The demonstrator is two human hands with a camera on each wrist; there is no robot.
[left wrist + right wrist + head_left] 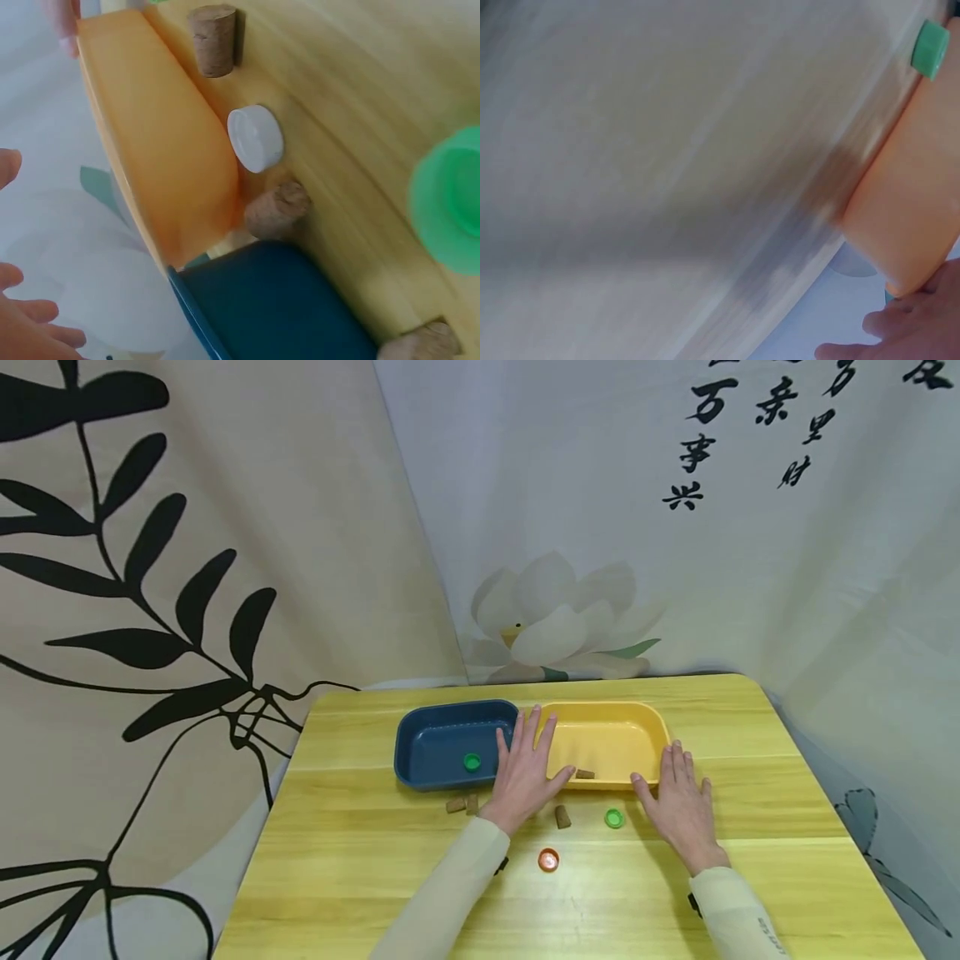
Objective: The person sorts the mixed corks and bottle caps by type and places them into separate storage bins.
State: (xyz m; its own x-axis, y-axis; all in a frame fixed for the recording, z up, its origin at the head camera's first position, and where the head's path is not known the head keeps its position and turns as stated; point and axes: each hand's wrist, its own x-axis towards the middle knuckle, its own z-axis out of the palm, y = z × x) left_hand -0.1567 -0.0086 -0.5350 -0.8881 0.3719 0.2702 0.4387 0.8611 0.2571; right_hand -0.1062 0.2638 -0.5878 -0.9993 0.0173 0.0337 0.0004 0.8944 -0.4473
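Observation:
My left hand (525, 777) is over the place where the blue tray (420, 781) and the yellow tray (600, 710) meet, its fingers spread and straight. In the left wrist view, its fingers appear apart from the trays. My right hand (684, 814) touches the yellow tray's right end with extended fingers. A green bottle cap (472, 762) lies in the blue tray, and a cork (584, 774) in the yellow one. In front of the trays are another green cap (613, 818), an orange-red cap (548, 860) and a cork (562, 817).
Two more corks (456, 805) lie by the blue tray's front edge. The left wrist view shows a white cap (256, 139) beside the yellow tray. Everything stands on a wooden table (360, 877) with patterned curtains (322, 527) behind it.

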